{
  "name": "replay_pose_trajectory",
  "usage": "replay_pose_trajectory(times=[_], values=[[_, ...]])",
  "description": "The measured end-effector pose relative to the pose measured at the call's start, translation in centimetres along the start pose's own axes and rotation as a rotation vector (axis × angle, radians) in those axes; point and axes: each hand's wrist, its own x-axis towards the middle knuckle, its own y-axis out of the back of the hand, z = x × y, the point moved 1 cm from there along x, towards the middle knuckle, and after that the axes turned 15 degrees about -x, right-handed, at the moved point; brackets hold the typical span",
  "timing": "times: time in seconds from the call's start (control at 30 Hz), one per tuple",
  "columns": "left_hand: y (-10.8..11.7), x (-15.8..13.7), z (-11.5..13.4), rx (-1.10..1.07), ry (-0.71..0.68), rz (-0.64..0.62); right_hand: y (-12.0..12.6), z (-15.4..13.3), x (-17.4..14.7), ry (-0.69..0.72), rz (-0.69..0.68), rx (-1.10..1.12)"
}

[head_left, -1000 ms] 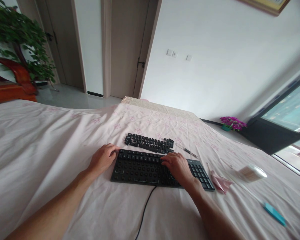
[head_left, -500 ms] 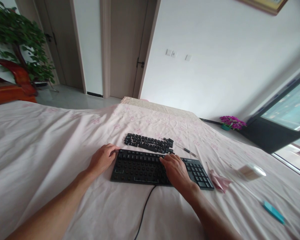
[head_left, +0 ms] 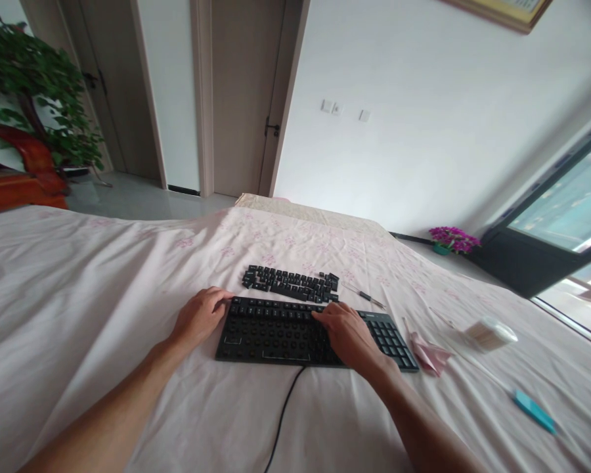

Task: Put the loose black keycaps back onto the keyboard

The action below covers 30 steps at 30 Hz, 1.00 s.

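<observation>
A black keyboard (head_left: 261, 340) lies on the bedsheet, its main letter area bare of keycaps; the top rows and the number pad still carry theirs. My left hand (head_left: 201, 316) holds the keyboard's upper left corner, fingers over the far edge and thumb at the side. Over the right part of the top rows, my right hand (head_left: 347, 334) rests with curled fingers past the far edge and its thumb on the keys. It covers the keys beneath it. Just behind the keyboard, loose black keycaps (head_left: 293, 284) lie grouped in rows.
A thin tool with a dark handle (head_left: 366, 296) lies right of the keycaps. Farther right are a pink cloth (head_left: 429, 355), a clear tub of cotton swabs (head_left: 490, 334) and a blue-handled brush (head_left: 534, 412). The keyboard's cable (head_left: 286, 407) runs toward me over the rumpled bedsheet (head_left: 187, 420).
The camera view has shifted slightly. Both hands keep nearly the same places on the keyboard, and the keycaps lie as before.
</observation>
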Motion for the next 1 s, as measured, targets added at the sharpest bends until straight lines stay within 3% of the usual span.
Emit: replay_pose_trajectory(times=[0.13,0.4,0.7,1.0], values=[[-0.1,0.1,-0.2,0.002,-0.004,-0.017,-0.3,3.8,1.4,-0.136,0.088,0.168],[-0.2,0.3,-0.6,-0.024,-0.009,-0.019,-2.4,9.4,7.1,-0.349,0.053,0.113],[-0.6,0.6,-1.5,-0.049,0.012,-0.038,-5.1,9.9,12.0,-0.373,0.001,-0.013],[-0.4,0.5,-1.3,-0.051,0.005,-0.041,-6.0,9.4,14.6,-0.323,-0.087,-0.107]])
